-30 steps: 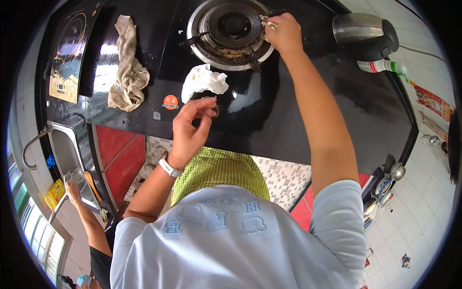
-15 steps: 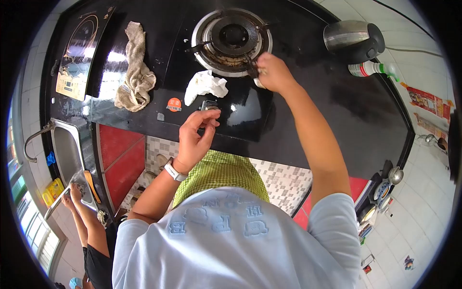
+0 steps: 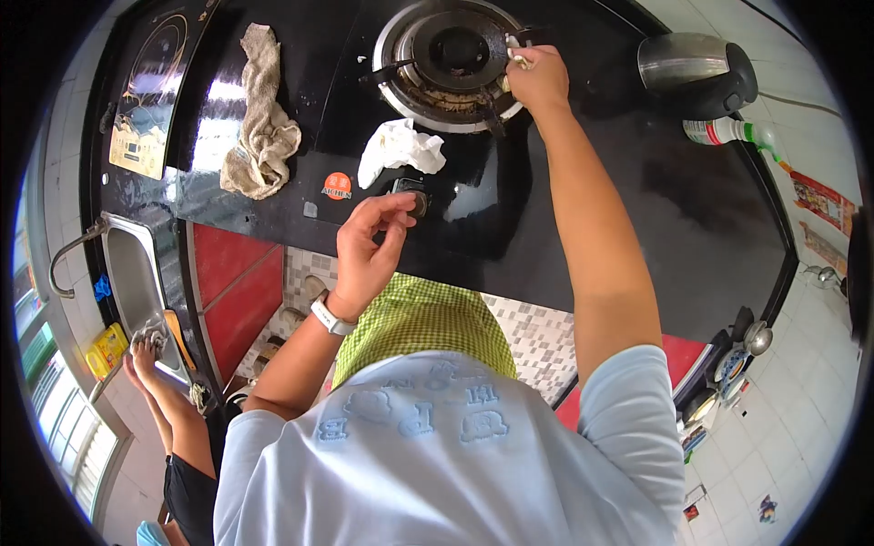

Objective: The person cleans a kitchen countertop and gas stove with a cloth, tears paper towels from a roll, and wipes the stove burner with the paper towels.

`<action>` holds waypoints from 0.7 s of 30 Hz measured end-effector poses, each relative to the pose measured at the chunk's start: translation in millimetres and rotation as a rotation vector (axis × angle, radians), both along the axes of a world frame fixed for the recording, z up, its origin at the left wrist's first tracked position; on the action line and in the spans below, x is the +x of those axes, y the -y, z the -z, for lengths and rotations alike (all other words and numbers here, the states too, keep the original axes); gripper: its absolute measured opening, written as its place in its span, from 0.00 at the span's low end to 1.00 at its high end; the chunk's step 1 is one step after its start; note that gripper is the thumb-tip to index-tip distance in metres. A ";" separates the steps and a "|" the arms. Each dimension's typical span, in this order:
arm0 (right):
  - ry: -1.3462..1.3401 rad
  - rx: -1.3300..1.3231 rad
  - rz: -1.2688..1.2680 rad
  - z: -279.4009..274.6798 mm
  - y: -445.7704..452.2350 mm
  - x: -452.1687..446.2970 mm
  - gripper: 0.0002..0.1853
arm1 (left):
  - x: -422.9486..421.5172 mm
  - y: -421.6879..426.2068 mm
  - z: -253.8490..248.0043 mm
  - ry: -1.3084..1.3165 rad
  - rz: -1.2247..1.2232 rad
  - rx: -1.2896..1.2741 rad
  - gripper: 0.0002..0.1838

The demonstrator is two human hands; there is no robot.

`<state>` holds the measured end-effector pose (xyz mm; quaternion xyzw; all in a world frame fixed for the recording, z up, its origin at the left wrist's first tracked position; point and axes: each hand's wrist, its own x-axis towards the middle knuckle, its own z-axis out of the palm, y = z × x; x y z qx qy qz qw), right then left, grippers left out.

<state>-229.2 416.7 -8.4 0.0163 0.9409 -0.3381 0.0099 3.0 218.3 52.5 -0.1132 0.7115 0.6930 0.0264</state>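
My right hand [image 3: 539, 80] is closed on a small pale cloth [image 3: 518, 60] at the right edge of the round gas burner [image 3: 401, 87]. My left hand [image 3: 371, 246] is over the stove's front edge, beside the control knob [image 3: 414, 197]; its fingers are curled but apart, with nothing between them. A crumpled white tissue [image 3: 399, 153] lies between the burner and the knob. Further left, a twisted beige rag [image 3: 261, 118] rests on the black counter [image 3: 674, 218].
A kettle [image 3: 696, 71] and a spray bottle [image 3: 719, 131] stand at the right. At the left are an induction cooker [image 3: 150, 100] and a sink [image 3: 130, 264], where another person's hands [image 3: 144, 357] hold something greyish. Utensils [image 3: 757, 338] hang at the lower right.
My right hand moved from the burner's lower right, half a second ago, back up to its right edge. My left hand stays near the knob. The other person's hands shifted at the sink.
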 end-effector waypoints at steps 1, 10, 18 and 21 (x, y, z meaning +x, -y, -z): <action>0.000 0.000 0.000 0.4 -0.2 6.0 0.10 | 1.4 -1.6 3.3 0.006 -0.006 0.023 0.11; 0.187 -0.081 -0.351 -10.8 -10.9 42.3 0.10 | -6.0 -14.1 -5.4 0.012 0.069 -0.025 0.12; 0.110 -0.266 -0.106 -13.2 -41.8 10.1 0.14 | -9.0 -6.2 -8.5 0.004 0.033 -0.004 0.11; 0.051 -0.123 -0.052 -4.6 -28.6 -5.2 0.15 | -3.3 0.9 0.8 0.011 0.029 -0.001 0.11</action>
